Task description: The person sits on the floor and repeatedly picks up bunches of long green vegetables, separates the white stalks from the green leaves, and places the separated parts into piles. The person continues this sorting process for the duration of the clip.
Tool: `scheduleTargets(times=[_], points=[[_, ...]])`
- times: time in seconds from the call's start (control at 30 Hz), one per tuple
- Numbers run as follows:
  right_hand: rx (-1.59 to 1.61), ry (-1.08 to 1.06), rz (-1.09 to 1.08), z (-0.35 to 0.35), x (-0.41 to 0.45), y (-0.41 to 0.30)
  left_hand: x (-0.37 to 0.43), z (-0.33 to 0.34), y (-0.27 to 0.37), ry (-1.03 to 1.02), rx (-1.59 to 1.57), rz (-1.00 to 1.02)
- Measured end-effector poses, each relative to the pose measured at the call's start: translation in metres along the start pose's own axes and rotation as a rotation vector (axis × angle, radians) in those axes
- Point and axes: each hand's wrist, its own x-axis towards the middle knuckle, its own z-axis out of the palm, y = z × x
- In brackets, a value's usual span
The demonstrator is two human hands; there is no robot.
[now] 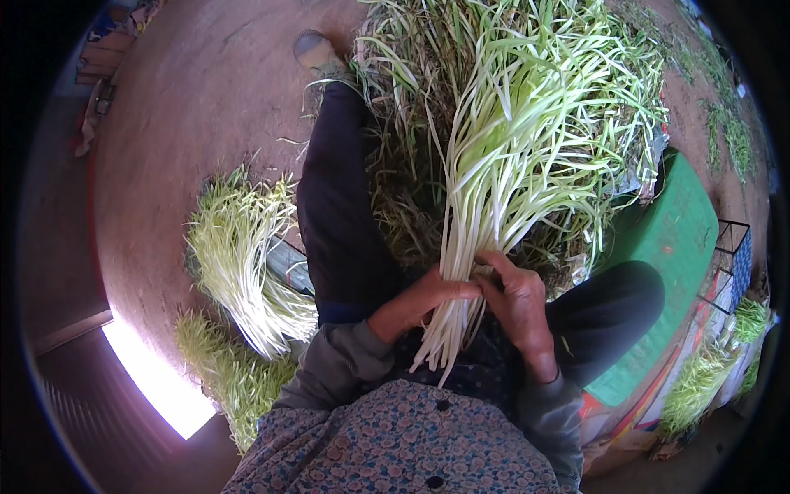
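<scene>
A bundle of pale garlic chives (469, 228) lies over my lap, white stem ends towards my body and yellow-green leaves fanned away from me. My left hand (426, 299) is wrapped around the stems near their lower ends, its thumb across the front. At the right side of the same stems is my right hand (515, 296), its thumb and index finger bent against them near my left thumb; whether it pinches a stem I cannot tell. Beyond my knees a large heap of looser, darker green leaves (419, 68) lies under the bundle's tips.
To my left, a pile of pale stalks (247, 265) lies on the brown floor (185, 111), with more greens (241, 370) behind it. A green cloth (660, 265) is beside my right knee. Farther right are a wire-framed blue item (737, 265) and another pile of greens (697, 383).
</scene>
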Motion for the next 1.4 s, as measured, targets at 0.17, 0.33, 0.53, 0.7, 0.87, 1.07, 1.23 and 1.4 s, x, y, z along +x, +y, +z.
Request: scheduleTargets(times=[0.17,0.33,0.53,0.7,0.87,1.07,1.23,1.4], points=[[0.25,-0.04,0.11,0.004,-0.001,0.009,-0.003,-0.008,-0.004,0.012,-0.01,-0.021],[0.259,-0.037,0.247,0.0,-0.007,0.005,-0.007,-0.008,-0.001,0.04,-0.028,-0.068],[-0.143,0.081,0.052,0.003,-0.007,-0.008,-0.014,0.003,0.011,-0.03,-0.037,-0.03],[-0.244,0.038,0.075,0.011,-0.003,-0.018,-0.013,-0.004,0.007,-0.053,0.103,-0.018],[0.238,0.06,0.13,0.019,-0.004,-0.002,-0.023,0.012,0.023,0.018,0.017,-0.087],[0.614,-0.12,0.348,0.003,-0.014,-0.002,-0.008,-0.001,0.004,-0.106,0.069,0.027],[0.714,-0.178,0.433,-0.006,-0.017,-0.002,-0.003,0.006,0.003,-0.109,0.142,0.107],[0.79,-0.24,0.424,-0.008,-0.027,0.002,-0.004,0.001,-0.003,-0.07,0.135,0.108]])
